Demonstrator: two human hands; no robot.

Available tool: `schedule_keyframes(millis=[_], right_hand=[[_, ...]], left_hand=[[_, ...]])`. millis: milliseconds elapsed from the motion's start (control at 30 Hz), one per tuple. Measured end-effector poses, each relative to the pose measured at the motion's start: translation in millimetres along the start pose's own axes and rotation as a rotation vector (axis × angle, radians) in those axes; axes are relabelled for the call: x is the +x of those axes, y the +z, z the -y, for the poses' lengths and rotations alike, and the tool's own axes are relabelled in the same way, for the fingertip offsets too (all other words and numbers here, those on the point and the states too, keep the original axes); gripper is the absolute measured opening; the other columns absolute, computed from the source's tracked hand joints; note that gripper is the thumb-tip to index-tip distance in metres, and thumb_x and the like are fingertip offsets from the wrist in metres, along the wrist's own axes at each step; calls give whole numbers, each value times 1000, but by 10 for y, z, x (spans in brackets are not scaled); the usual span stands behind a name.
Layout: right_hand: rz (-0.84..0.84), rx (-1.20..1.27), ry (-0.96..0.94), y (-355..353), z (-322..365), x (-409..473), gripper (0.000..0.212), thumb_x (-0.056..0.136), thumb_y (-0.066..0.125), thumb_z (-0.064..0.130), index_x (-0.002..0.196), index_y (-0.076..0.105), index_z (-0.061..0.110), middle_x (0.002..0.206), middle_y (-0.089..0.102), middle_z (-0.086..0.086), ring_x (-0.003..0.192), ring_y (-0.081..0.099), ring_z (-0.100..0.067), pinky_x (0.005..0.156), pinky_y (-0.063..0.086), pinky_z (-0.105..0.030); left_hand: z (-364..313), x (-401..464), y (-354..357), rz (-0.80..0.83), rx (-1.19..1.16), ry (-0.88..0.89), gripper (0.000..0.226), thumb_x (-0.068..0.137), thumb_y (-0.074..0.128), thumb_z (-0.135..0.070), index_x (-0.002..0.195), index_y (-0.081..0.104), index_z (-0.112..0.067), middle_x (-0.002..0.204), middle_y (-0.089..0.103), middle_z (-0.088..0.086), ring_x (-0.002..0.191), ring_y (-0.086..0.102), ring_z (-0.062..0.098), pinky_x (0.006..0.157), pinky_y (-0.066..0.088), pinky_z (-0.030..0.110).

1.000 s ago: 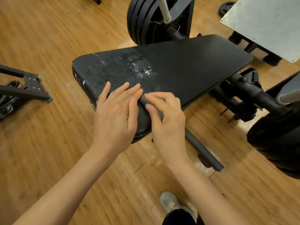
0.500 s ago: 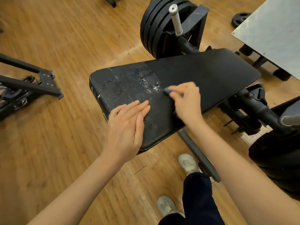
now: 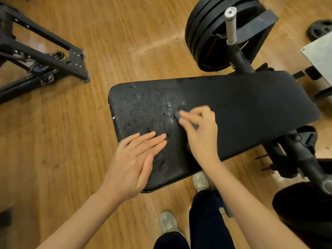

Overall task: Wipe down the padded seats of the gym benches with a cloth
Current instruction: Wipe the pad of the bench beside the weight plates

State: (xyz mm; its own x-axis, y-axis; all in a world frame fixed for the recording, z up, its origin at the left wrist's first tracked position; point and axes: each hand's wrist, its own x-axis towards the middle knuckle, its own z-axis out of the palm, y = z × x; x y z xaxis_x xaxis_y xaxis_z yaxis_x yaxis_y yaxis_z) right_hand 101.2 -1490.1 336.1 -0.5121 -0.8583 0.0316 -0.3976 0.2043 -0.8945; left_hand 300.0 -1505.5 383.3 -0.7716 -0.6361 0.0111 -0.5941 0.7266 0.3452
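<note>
Two bare hands on a wet black bench pad

Two hands work on the black padded vinyl bench seat (image 3: 242,108), which lies across the wooden plank floor (image 3: 125,42). The right hand (image 3: 199,133) is blurred; its fingers (image 3: 190,115) are bent down over a small dark grey cloth (image 3: 177,115), gripping it against the pad. Only the tip of that cloth shows, just beyond the fingertips, and most of it is hidden under the palm. Directly ahead of that grip spreads a patch of glistening water droplets (image 3: 152,108), covering the rounded end of the seat. Behind the grip, toward the wrist, the pad looks dull and dry.

The left hand (image 3: 136,162) lies flat and slack beside the grip, fingers together and stretched out, holding nothing, palm pressed on the near corner of the seat at the edge of the wet patch.

Far past the grip, a stack of black round weight plates (image 3: 203,36) stands on a post with a grey metal sleeve (image 3: 230,24). Below the wrist, two pale sneakers (image 3: 200,182) stand on the floor.
</note>
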Motion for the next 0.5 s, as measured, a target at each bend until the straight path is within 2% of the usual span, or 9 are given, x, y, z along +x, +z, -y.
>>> schedule_keyframes(millis=[100, 200, 300, 400, 500], right_hand=[[150, 49, -56, -243, 20, -484, 22, 85, 74, 12, 102, 76, 25, 98, 56, 7, 98, 50, -10, 89, 35, -9], [165, 52, -103, -109, 42, -96, 17, 85, 74, 12, 99, 77, 21, 94, 56, 3, 95, 49, -13, 87, 35, -8], [141, 40, -87, 158, 117, 357, 15, 86, 73, 15, 100, 77, 17, 93, 55, -1, 94, 48, -15, 85, 40, -17], [202, 59, -144, -49, 39, -5, 16, 86, 74, 15, 101, 77, 21, 94, 54, 2, 93, 49, -16, 84, 39, -15], [287, 69, -158, -353, -41, -452, 20, 85, 72, 15, 103, 76, 23, 97, 55, 5, 94, 51, -15, 85, 40, -14]], left_hand=[[-62, 11, -41, 30, -20, -52, 46, 106, 28, -30, 136, 61, -20, 148, 50, -12, 143, 40, 8, 118, 24, 31], [-134, 84, -113, -39, -86, -179, 43, 105, 34, -31, 140, 57, -21, 150, 48, -13, 144, 36, 3, 120, 23, 30], [-145, 311, -161, -157, -78, -334, 44, 104, 36, -28, 145, 52, -18, 153, 44, -10, 149, 27, 6, 124, 12, 27], [-108, 517, -115, -185, -34, -462, 49, 104, 35, -25, 150, 43, -13, 160, 34, -5, 153, 18, 12, 125, 2, 25], [-89, 552, -32, -143, 87, -501, 50, 104, 32, -25, 151, 41, -9, 160, 34, 1, 152, 20, 15, 126, 1, 28]])
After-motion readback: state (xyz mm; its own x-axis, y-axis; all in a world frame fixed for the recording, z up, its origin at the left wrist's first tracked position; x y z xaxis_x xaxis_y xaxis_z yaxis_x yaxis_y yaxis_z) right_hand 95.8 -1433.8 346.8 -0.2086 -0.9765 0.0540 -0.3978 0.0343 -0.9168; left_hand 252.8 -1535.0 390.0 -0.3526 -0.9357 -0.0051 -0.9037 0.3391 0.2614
